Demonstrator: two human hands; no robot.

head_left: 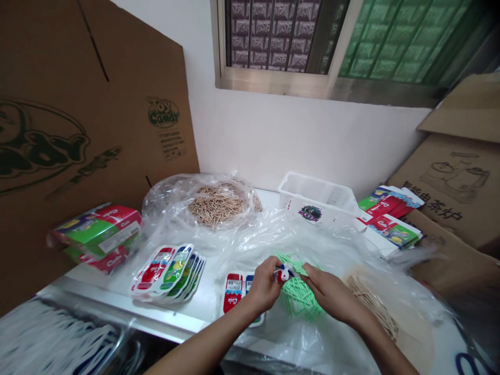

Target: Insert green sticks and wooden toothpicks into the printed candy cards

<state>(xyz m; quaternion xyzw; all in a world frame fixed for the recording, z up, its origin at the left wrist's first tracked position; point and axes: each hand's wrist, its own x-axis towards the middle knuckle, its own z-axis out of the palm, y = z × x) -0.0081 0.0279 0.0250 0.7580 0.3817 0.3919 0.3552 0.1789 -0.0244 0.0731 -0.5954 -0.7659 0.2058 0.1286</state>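
Above a heap of light green sticks [300, 298], my left hand [266, 284] grips a small blister pack [283, 273] printed in red, white and blue. The fingers of my right hand [326, 289] are pinched together at the pack's right end; what lies between their tips is partly hidden. Under my left wrist lies a red Cola card [233, 292] beside a blue one, partly covered by the forearm. Further left, a fanned stack of red and green printed packs [172, 271] rests on the white table [203, 307].
Thin brown sticks [214, 204] fill a clear bag at the back. A white plastic basket [316, 200] stands behind the green sticks. More brown sticks [373, 302] lie at right. Printed boxes [105, 232] sit at left, others [390, 216] at right. Large cartons [128, 104] flank the table.
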